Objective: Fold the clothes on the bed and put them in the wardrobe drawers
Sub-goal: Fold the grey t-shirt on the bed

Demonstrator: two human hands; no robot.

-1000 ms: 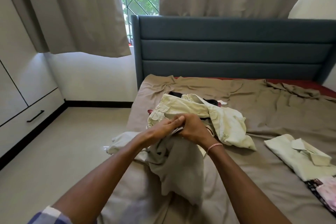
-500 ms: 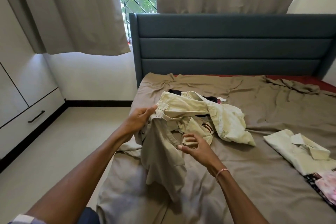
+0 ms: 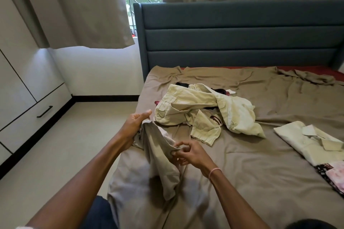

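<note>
A beige-grey garment (image 3: 160, 156) hangs above the near left corner of the bed. My left hand (image 3: 135, 125) grips its upper end, where a metal button shows. My right hand (image 3: 188, 153) pinches its edge lower down, to the right. Behind them a heap of pale khaki clothes (image 3: 204, 111) lies loose on the brown sheet (image 3: 251, 182), with dark items partly hidden under it. A folded pale shirt (image 3: 312, 141) lies at the right edge of the bed. The wardrobe drawer (image 3: 35, 117) with a black handle is at the left, closed.
A floral pink and black item (image 3: 333, 174) lies next to the folded shirt. The blue-grey headboard (image 3: 242, 37) stands at the back, with curtains (image 3: 78, 5) and a window above. Pale floor (image 3: 65, 154) runs between bed and wardrobe.
My hands have moved apart, the left going left and the right going down and right, while they lifted the beige-grey garment off the heap and drew it toward the near left corner.
</note>
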